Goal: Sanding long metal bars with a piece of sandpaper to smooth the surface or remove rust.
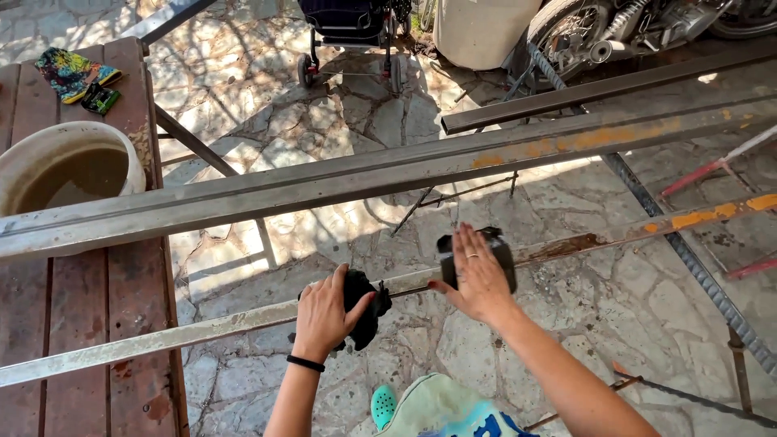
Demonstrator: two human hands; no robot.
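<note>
A long, thin, rusty metal bar (202, 330) runs from the red wooden table at lower left up to the right. My left hand (324, 311) grips a black cloth (366, 311) pressed against this bar. A little to the right, my right hand (479, 275) lies flat with fingers spread on a black block-shaped object (500, 249) that sits on the same bar. Past that hand the bar shows rust and orange paint (712, 215).
A wider steel beam (340, 182) crosses above the thin bar. On the red wooden table (81, 307) stand a white basin of murky water (69, 174) and colourful gloves (77, 74). Ribbed rebar (688, 259), a motorbike (615, 28) and a stroller (352, 36) stand on the stone paving.
</note>
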